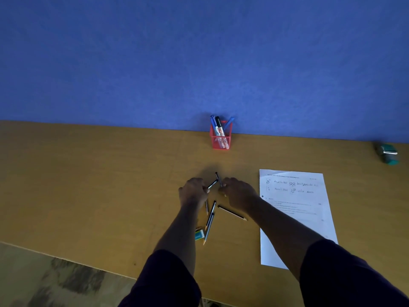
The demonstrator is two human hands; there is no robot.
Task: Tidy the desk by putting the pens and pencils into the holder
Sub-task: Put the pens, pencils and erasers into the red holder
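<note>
A red mesh holder [220,138] stands at the desk's back edge against the blue wall, with several markers and pens upright in it. My left hand [193,191] is shut on a dark pen [213,184] that points up and right. My right hand [239,192] pinches another dark pen [218,177], held nearly upright. Both hands hover over the desk's middle, well in front of the holder. Below them lie loose pencils: one [232,212] slanting right, two [209,222] side by side, and a short one [206,207] partly under my left wrist.
A printed worksheet [294,209] lies to the right, partly under my right forearm. A small green eraser pack [199,235] sits by the lower pencils. A teal stapler-like object [387,153] rests at the far right. The wooden desk's front edge [66,260] runs diagonally at lower left.
</note>
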